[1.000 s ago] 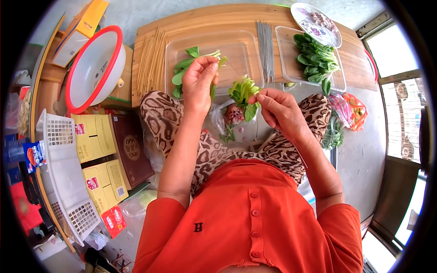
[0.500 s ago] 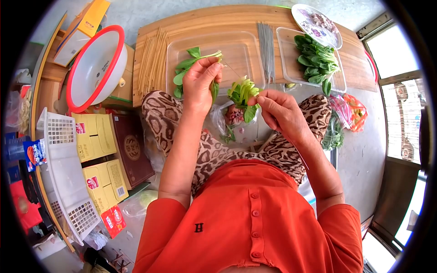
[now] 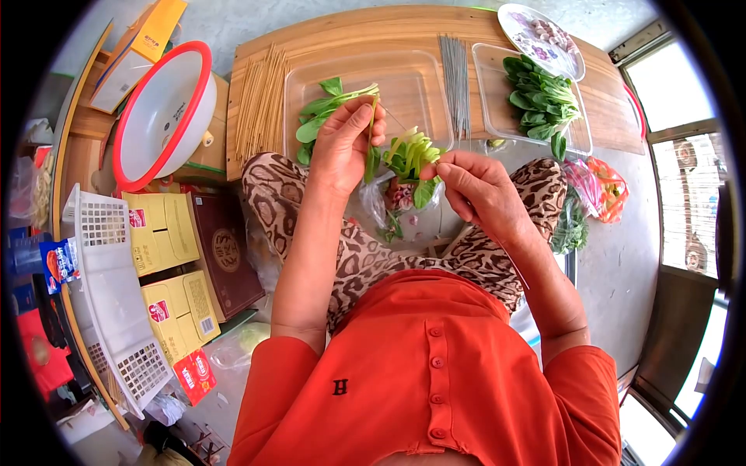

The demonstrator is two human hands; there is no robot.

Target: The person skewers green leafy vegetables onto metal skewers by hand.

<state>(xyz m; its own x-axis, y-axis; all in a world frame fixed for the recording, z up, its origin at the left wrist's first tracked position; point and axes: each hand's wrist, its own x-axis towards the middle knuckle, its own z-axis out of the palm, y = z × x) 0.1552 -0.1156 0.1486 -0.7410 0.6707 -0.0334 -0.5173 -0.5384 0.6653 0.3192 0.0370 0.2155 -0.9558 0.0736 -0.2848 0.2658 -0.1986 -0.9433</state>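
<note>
In the head view, with 12 o'clock pointing away from the person, the left hand [image 3: 342,147] pinches a single green leaf [image 3: 372,165] between thumb and fingers, its long axis running roughly from 12 to 6 o'clock, stalk end up. The right hand [image 3: 482,190] is closed in a narrow pinch on a thin skewer [image 3: 516,268], which bears a folded bunch of stalks [image 3: 418,155] just beside the fingertips, toward 10 o'clock. The skewer's long axis slants from about 10 o'clock to 4; what looks like its rear end shows along the right wrist, while its bare front end reaches up close to the left hand's fingertips, on their 1 o'clock side. So the front end lies nearer the left hand, and the leaf stands across its line; whether the two touch is too fine to tell. Beyond the left hand, toward 11 o'clock, loose leaves [image 3: 313,124] lie in a clear tray [image 3: 408,85] on the wooden tabletop [image 3: 334,35]. Metal skewers [image 3: 453,85] lie at 1 o'clock from it, beside the tray.
</note>
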